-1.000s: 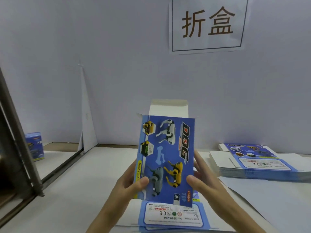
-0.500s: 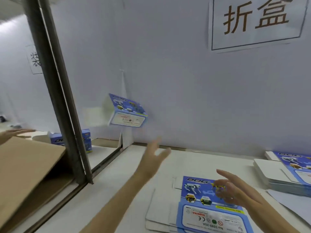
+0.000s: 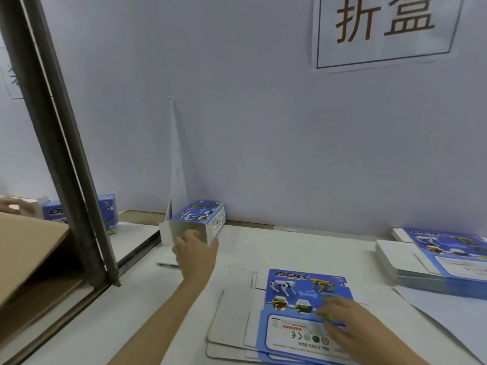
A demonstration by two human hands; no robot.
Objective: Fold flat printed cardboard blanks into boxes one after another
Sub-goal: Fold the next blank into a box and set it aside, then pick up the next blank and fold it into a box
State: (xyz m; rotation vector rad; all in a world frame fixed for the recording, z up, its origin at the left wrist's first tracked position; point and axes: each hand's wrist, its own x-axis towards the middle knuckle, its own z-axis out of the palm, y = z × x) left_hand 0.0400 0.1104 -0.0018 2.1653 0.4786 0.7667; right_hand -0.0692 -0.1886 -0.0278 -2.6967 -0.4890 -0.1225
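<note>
At the back of the counter [image 3: 303,248], by the wall, the folded box [image 3: 203,219] lies on its side, my left hand [image 3: 196,255] loose-fingered at its open end; whether they touch, I cannot tell. My right hand [image 3: 342,322] rests, fingers relaxed, on the top flat blank [image 3: 295,293] nearer me

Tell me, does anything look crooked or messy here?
Yes. The box by the wall lies tipped on its side, slanted, open end facing the left hand. The blanks under the right hand are fanned out, edges not lined up.
</note>
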